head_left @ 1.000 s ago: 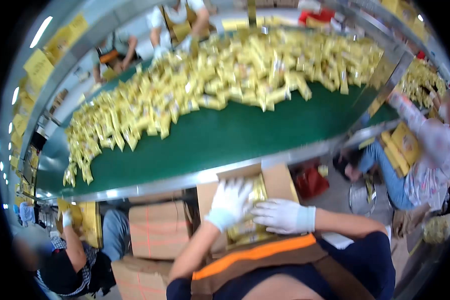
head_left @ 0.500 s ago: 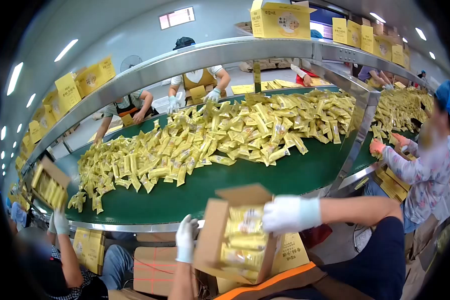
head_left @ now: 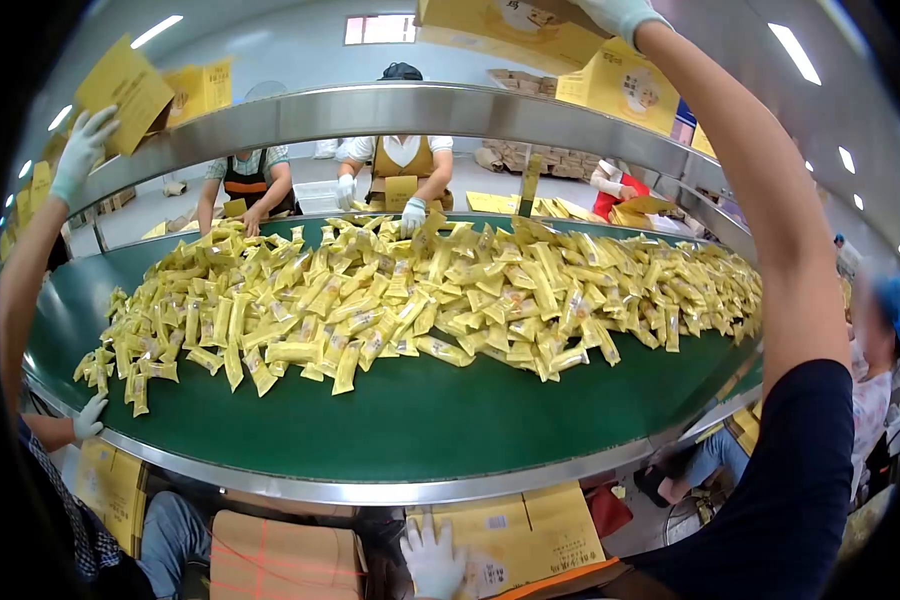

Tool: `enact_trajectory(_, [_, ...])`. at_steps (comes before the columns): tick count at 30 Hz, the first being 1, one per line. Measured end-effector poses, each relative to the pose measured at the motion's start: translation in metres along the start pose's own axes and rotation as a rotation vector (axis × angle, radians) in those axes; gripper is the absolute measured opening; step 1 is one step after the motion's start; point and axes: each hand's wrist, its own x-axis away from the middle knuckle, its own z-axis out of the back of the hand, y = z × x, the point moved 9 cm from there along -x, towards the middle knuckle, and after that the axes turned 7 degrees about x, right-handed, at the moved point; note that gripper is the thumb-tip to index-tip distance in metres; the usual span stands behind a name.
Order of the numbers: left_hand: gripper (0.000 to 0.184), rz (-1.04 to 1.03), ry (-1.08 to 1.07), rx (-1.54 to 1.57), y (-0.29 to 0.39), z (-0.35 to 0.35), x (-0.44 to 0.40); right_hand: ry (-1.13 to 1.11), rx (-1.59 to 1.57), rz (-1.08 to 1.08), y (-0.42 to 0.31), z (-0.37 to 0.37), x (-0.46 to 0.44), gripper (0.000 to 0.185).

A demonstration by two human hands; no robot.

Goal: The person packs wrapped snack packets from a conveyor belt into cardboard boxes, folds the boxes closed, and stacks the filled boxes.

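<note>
Flat carton: lies beneath nearer left hand, extending rightward from spread, ungripping fingers. Raised yellow box: touches right hand above metal rail; cannot tell whether gripped.

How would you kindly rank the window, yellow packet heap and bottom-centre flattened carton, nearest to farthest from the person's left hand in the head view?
1. Bottom-centre flattened carton: overlapped by the left hand.
2. Yellow packet heap: ahead, on the conveyor belt.
3. Window: high up at the back.
</note>
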Motion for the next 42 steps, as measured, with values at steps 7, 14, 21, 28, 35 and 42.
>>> enact_trajectory(7, [0.061,0.072,-0.16,0.013,-0.025,-0.042,0.005,-0.177,0.294,-0.205,-0.01,-0.119,-0.001,0.059])
enact_trajectory(14, [0.062,0.118,0.099,0.223,-0.017,0.006,-0.003,-0.118,-0.001,0.0,-0.027,-0.154,0.102,0.032])
enact_trajectory(21, [0.052,0.395,0.036,0.532,-0.051,0.014,0.034,-1.111,-0.947,-0.212,-0.135,-0.057,0.619,0.026])
enact_trajectory(28, [0.047,0.902,-0.052,1.768,-0.086,-0.046,0.039,-0.924,-1.241,-1.471,-0.132,-0.051,0.861,0.067])
enact_trajectory(35, [0.039,0.692,0.246,1.482,-0.017,0.048,0.029,-0.841,-1.186,-1.221,-0.11,-0.005,0.795,0.07])
enact_trajectory(42, [0.051,0.354,0.104,1.477,0.021,0.122,0.023,-0.346,-0.504,-0.517,-0.063,0.097,0.612,0.077])
